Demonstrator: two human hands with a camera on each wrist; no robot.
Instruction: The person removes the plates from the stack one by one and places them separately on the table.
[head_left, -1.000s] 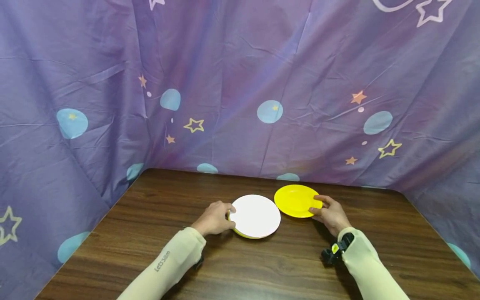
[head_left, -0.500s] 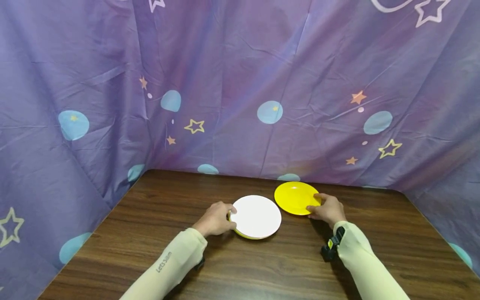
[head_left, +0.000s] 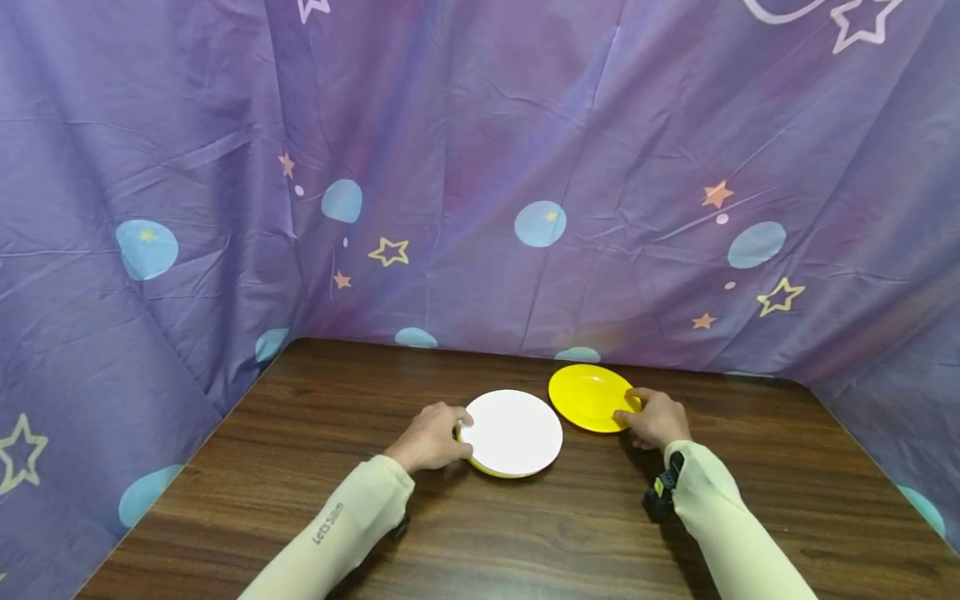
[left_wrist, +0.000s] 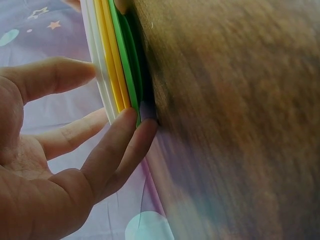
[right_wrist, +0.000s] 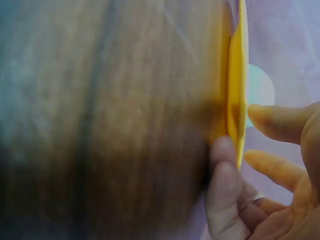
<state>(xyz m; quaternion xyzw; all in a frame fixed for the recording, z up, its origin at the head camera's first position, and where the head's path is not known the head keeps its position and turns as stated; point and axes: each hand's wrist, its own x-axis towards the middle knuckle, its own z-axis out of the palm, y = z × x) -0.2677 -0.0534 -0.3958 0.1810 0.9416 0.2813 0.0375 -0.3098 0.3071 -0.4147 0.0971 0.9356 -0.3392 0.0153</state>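
Curtain hangs behind yellow plate and stack

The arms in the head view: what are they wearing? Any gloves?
The left sleeve and right sleeve are long and pale yellow; the left has small dark lettering. A black device with a yellow patch sits at the right cuff, and a dark object peeks from under the left cuff. The left hand and right hand wear no gloves.
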